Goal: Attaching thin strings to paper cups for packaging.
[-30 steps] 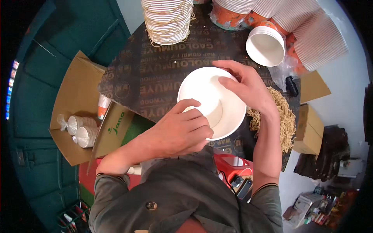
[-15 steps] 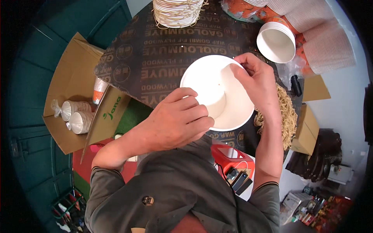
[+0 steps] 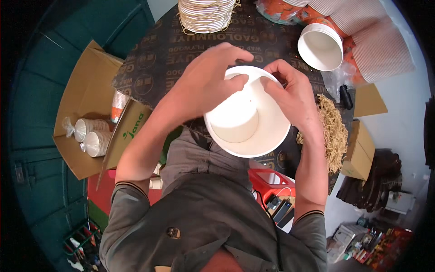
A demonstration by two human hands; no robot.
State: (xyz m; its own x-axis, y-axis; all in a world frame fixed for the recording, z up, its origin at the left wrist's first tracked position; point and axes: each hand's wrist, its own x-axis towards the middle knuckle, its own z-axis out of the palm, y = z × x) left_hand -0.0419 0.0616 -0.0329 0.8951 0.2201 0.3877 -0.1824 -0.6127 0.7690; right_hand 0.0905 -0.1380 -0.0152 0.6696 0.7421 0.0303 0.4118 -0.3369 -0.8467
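A wide white paper bucket (image 3: 272, 122) is tilted mouth-up between my hands, above the front edge of the dark table, its pale inside showing. My right hand (image 3: 290, 97) pinches the far right rim, thumb inside and fingers behind the wall. Over the far left rim, my left hand (image 3: 213, 77) has its thumb at the inner edge and its index finger stretched out beyond it, with a gap between them. The left hand's other fingers are partly hidden. Beside my right wrist lies a heap of thin tan strands (image 3: 333, 133), like string or rubber bands.
On the dark printed table (image 3: 154, 59) stands a white ribbed stack (image 3: 206, 16) wrapped in tan strands. Nested buckets (image 3: 321, 47) and bagged stacks (image 3: 380, 54) lie far right. An open cardboard box (image 3: 86, 90) at left holds bagged cups (image 3: 97, 143). A red stool (image 3: 267, 177) stands below the table.
My left hand has moved from the bucket's near left side up to the far left rim, its fingers spreading. The bucket has shifted slightly left and nearer; my right hand stays on its rim.
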